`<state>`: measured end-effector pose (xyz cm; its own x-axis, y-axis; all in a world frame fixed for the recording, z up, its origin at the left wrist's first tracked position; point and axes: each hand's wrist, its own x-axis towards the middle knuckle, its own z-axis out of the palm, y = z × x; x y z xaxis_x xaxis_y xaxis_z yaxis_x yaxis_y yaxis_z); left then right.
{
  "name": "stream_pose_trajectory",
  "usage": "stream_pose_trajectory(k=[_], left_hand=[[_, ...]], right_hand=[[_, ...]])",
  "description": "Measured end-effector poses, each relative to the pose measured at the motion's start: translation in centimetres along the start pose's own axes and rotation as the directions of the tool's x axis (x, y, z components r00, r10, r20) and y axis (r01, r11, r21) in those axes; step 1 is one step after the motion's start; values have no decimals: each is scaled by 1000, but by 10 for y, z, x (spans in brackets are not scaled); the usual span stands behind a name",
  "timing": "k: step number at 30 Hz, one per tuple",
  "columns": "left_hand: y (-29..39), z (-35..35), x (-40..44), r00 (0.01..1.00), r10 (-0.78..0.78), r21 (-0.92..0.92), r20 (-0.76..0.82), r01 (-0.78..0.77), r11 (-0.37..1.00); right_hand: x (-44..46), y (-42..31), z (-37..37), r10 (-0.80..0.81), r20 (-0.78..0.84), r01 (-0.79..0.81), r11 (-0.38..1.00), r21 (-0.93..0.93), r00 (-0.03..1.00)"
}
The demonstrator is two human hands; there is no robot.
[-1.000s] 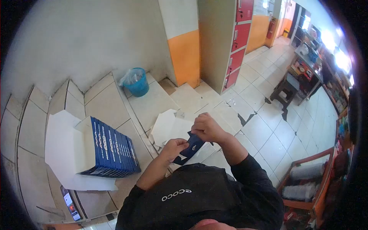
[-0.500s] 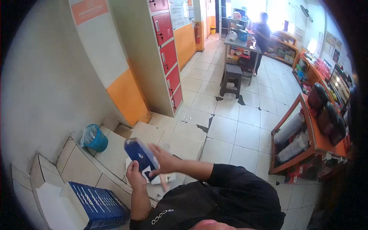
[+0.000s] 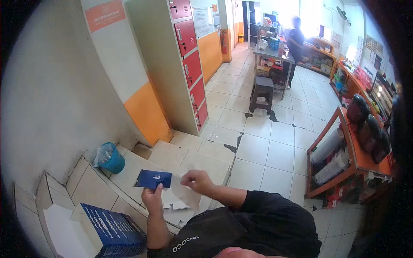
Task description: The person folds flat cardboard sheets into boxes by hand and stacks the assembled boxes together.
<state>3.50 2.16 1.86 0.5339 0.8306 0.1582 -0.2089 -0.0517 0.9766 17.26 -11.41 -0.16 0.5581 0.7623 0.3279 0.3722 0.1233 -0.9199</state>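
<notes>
My left hand (image 3: 152, 198) grips a flat dark blue box (image 3: 148, 177) with a small white logo, its thumb on the lower edge. The box lies nearly level, its long side running left to right. Just right of it, my right hand (image 3: 198, 182) is closed in a pinch on a thin translucent sheet (image 3: 186, 195), which hangs down and is blurred. Whether the sheet touches the box I cannot tell. Below the hands, white pieces (image 3: 178, 206) lie on the tiled step. At lower left, several blue boxes (image 3: 112, 228) stand packed in a row beside a white flap (image 3: 64, 230).
A blue bin (image 3: 112, 159) with a plastic liner stands on the step at left. Red lockers (image 3: 186, 38) rise ahead. Farther off are a grey stool (image 3: 261, 92), a metal table (image 3: 275, 52) and a person (image 3: 295, 43). An orange shelf (image 3: 350, 146) stands at right.
The blue box has turned from steeply slanted to nearly level. My right hand has moved off the box to the right, and the translucent sheet now shows in its fingers.
</notes>
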Motion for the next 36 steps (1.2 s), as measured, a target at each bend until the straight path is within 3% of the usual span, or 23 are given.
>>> stream_pose_trajectory(k=[1, 2, 5, 6, 9, 10, 12, 15, 16, 18, 20, 21, 22, 24, 26, 27, 29, 32, 33, 34, 35, 36], left_hand=[[-4, 2, 0, 1000, 2, 61, 11, -3, 998], [-6, 6, -3, 1000, 2, 123, 22, -5, 992], [3, 26, -16, 989, 138, 421, 62, -151, 894], [-14, 24, -12, 925, 370, 524, 85, -357, 773], [-24, 26, -14, 913, 399, 528, 82, -379, 760], [-13, 32, -19, 953, 298, 413, 57, -294, 862], [-20, 27, -16, 962, 254, 223, 95, -269, 937], [-23, 24, -16, 991, 88, -155, 105, -71, 985], [-23, 23, -18, 993, 13, -291, 113, 21, 957], [-16, 7, -13, 971, -167, -34, 169, 175, 984], [-36, -4, -4, 963, -80, 216, 259, 23, 976], [-36, -7, 3, 788, 322, 571, 524, -606, 553], [-40, -9, 0, 763, 248, 633, 596, -637, 439], [-49, -6, -10, 740, 109, 695, 664, -664, 275], [-58, -3, -9, 728, 15, 714, 686, -676, 182], [-63, -6, -7, 740, 72, 727, 669, -671, 147], [-71, -12, -4, 748, 186, 750, 636, -657, 76], [-65, -15, 8, 872, 279, 637, 402, -485, 599], [-54, -17, 11, 941, 54, 258, 333, -146, 955], [-33, -18, 10, 912, -176, -207, 371, 266, 941], [-14, -20, 10, 805, -322, -581, 499, 586, 564], [0, -18, 11, 831, -337, -599, 442, 554, 579]], right_hand=[[-4, -8, 5, -292, 60, 298, 933, -204, 954], [-1, -17, 9, -398, 196, 444, 796, -411, 896], [12, -19, 15, -429, 121, 437, 791, -428, 895], [16, -18, 17, -433, 57, 420, 821, -387, 899], [16, -22, 28, -378, -104, 336, 897, -287, 920], [13, -22, 30, -367, -117, 322, 902, -287, 923], [12, -24, 31, -349, -146, 298, 910, -287, 926], [10, -40, 29, -181, 38, 185, 964, -190, 983], [10, -40, 26, -263, 74, 272, 950, -152, 962], [16, -39, 13, -432, 135, 443, 894, -65, 892], [24, -33, -7, -263, 10, 263, 965, 11, 965], [31, -19, -10, -146, -22, 147, 976, 160, 989], [37, -22, -13, -22, -26, 29, 946, 323, 999], [46, -40, -17, 106, -92, -89, 982, 169, 990], [51, -35, -21, 89, -124, -101, 990, -97, 988], [52, -31, -24, 72, -145, -104, 968, -229, 987], [49, -16, -29, 55, -70, -74, 949, -306, 996], [36, -18, -17, -21, 163, 83, 921, -381, 986], [30, -23, -13, -52, 258, 153, 909, -387, 965], [24, -30, -6, -214, 305, 327, 859, -395, 928], [23, -29, -2, -275, 335, 401, 822, -404, 901], [21, -28, 2, -336, 362, 472, 780, -410, 869]])
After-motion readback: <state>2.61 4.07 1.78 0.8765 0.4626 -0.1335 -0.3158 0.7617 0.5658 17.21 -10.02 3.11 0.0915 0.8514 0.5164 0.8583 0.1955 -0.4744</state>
